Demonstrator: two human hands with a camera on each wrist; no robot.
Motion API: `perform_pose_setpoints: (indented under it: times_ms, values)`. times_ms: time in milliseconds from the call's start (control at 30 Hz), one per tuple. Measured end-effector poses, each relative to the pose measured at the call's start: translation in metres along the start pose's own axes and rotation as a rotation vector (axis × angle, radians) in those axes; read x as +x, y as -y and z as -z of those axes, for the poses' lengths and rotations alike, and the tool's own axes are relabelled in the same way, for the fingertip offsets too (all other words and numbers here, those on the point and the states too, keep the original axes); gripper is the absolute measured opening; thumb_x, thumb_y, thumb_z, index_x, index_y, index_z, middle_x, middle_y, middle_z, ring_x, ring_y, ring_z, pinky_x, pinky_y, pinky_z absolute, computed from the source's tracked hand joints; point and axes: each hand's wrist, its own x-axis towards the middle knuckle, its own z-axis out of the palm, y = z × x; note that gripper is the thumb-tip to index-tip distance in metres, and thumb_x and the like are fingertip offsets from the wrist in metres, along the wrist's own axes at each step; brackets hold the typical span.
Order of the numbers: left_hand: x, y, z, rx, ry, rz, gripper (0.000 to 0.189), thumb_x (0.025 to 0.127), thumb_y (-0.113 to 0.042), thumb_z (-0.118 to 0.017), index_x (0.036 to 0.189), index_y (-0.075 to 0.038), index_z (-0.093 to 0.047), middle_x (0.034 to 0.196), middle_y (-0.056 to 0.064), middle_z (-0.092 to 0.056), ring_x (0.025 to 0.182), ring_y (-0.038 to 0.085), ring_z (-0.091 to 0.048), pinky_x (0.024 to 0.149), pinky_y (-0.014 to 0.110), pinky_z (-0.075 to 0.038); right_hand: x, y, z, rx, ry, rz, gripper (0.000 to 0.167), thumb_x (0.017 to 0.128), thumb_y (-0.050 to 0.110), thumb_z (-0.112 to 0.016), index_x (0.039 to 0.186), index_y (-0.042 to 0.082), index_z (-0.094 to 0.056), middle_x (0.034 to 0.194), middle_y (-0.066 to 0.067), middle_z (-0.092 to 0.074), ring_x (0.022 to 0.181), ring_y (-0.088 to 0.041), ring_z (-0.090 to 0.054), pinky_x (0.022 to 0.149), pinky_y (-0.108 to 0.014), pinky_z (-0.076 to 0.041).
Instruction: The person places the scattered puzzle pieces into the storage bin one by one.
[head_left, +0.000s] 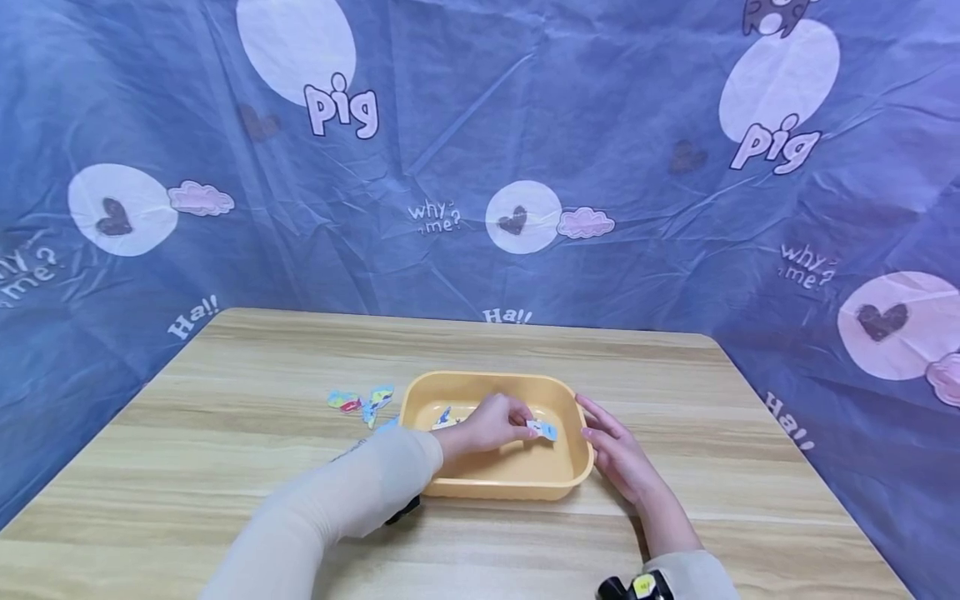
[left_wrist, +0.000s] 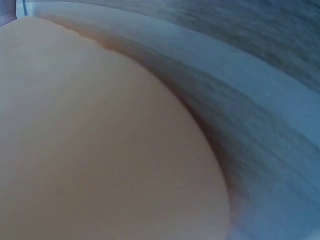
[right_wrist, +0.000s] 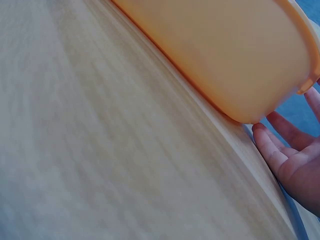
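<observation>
A yellow plastic bin (head_left: 495, 483) stands on the wooden table. My left hand (head_left: 491, 423) reaches inside it and pinches a small blue-and-white printed jigsaw piece (head_left: 543, 430) between thumb and fingers, towards the bin's right side. Another printed jigsaw piece (head_left: 446, 419) lies in the bin's left part, partly hidden behind the left hand and wrist. At the bin's right end, my right hand (head_left: 622, 457) touches the rim and outer wall with extended fingers. The right wrist view has those fingers (right_wrist: 270, 145) against the bin's lower corner. In the left wrist view the bin wall (left_wrist: 110, 140) fills much of the picture.
Several colourful jigsaw pieces (head_left: 378, 397) lie loose on the table (head_left: 247, 400) left of the bin, some partly behind the left sleeve (head_left: 352, 487). A blue patterned cloth (head_left: 465, 150) hangs behind the table and along its sides.
</observation>
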Motion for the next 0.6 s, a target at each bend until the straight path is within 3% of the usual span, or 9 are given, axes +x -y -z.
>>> perform_pose_setpoints:
  times_ms: [367,600]
  values:
    - [0.0022,0.0025,-0.0044,0.07,0.017,-0.041,0.013,0.074,-0.014,-0.068,0.081,-0.004,-0.063,0.074,-0.003,-0.062,0.069,0.001,-0.055,0.066,0.013,-0.042,0.0001,0.0003,0.0,0.002,-0.007,-0.002,0.058,0.084,0.001,-0.046,0.135,0.004,-0.02,0.133,-0.028,-0.017,0.116,-0.035,-0.032,0.089,-0.035,-0.035]
    - [0.0014,0.0041,-0.0076,0.055,0.015,-0.059,0.013,0.074,-0.012,-0.068,0.082,-0.002,-0.064,0.075,-0.001,-0.065,0.069,0.001,-0.056,0.067,0.013,-0.042,0.0001,-0.0021,0.0002,-0.007,-0.012,-0.003,0.058,0.083,0.002,-0.047,0.135,0.004,-0.022,0.132,-0.028,-0.018,0.114,-0.032,-0.036,0.089,-0.036,-0.035]
